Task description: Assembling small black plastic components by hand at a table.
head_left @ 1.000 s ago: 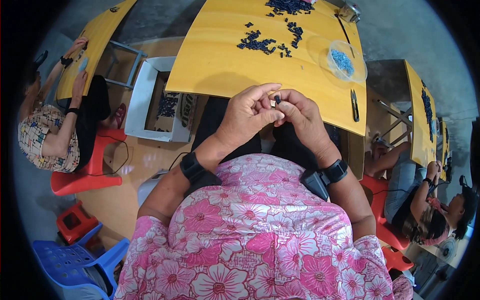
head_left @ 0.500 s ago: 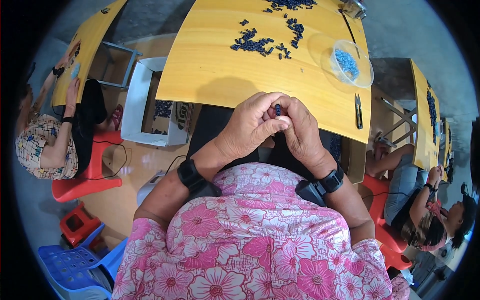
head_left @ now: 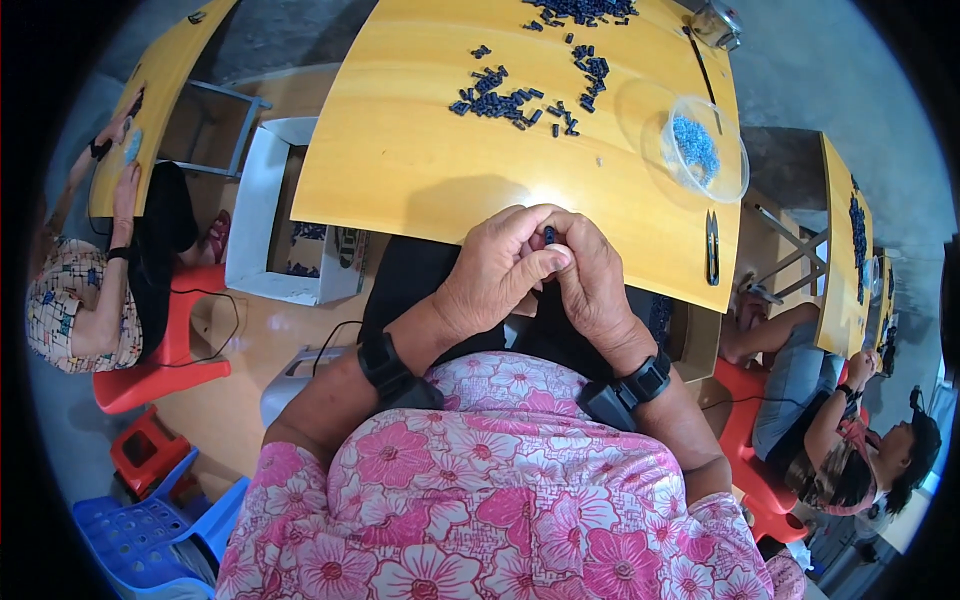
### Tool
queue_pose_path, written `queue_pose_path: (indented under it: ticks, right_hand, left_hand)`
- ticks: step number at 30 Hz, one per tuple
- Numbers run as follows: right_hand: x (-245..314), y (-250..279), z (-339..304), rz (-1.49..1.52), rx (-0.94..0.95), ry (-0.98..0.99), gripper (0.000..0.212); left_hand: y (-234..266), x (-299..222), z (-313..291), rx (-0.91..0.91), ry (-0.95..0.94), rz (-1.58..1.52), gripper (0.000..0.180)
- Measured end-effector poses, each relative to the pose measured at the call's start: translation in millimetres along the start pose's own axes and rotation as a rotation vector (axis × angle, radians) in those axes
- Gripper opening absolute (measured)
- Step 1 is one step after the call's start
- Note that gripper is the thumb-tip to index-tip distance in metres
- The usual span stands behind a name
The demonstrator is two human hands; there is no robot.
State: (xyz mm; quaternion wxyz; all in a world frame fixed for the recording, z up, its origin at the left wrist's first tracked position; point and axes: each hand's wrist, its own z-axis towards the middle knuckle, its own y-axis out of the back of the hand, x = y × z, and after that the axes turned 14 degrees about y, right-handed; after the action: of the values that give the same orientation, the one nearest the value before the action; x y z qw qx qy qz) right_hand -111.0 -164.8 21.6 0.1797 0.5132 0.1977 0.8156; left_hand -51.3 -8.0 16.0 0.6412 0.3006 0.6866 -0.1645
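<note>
I am seated, looking down at my own two hands, which meet just in front of the near edge of a yellow wooden table (head_left: pixel 420 160). My left hand (head_left: pixel 495 275) and my right hand (head_left: pixel 590 280) are pressed together, fingertips touching. Between them they pinch a small dark blue piece (head_left: pixel 549 235), held just above my lap at the table edge; only its top shows, so I cannot tell its exact shape. Each of my wrists carries a black band.

On the table, well beyond my hands, lies a loose scatter of small dark blue pieces (head_left: pixel 500 102). To the right of it stands a clear plastic bowl (head_left: pixel 728 172) holding light blue bits. A slim black tool (head_left: pixel 711 247) lies near the table's right edge, just below the bowl.

On the floor to my left sits a white box (head_left: pixel 262 215). Other people sit at yellow tables on either side.
</note>
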Motion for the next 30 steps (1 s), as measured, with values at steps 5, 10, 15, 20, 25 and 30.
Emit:
queue_pose_path:
  ticks: [5,10,15,20,25,30]
  right_hand:
    - [-8.7,-3.7,-1.1,0.021,-0.020,0.018,0.025]
    - [-11.7,12.0,-4.2,0.111,-0.033,-0.070,0.025]
    - [14.3,60.6,-16.7,-0.028,-0.231,-0.242,0.019]
    - [7.1,125.8,-82.3,-0.297,-0.771,-0.149,0.022]
    - [-35.9,167.9,-178.8,-0.383,-0.934,-0.322,0.028]
    - [-98.9,165.5,-250.7,-0.184,-0.948,-0.749,0.030]
  left_hand:
    - [-3.4,-0.2,0.6,-0.009,0.078,-0.101,0.035]
    - [-7.8,7.3,10.1,0.090,0.092,-0.151,0.047]
    - [12.1,-2.5,-5.0,0.156,0.130,-0.161,0.049]
    - [47.9,-34.3,-3.0,0.186,-0.050,0.176,0.023]
    - [58.5,-109.5,-17.8,0.365,-0.291,0.308,0.020]
    - [34.8,-181.8,-63.3,0.564,-0.552,0.323,0.019]
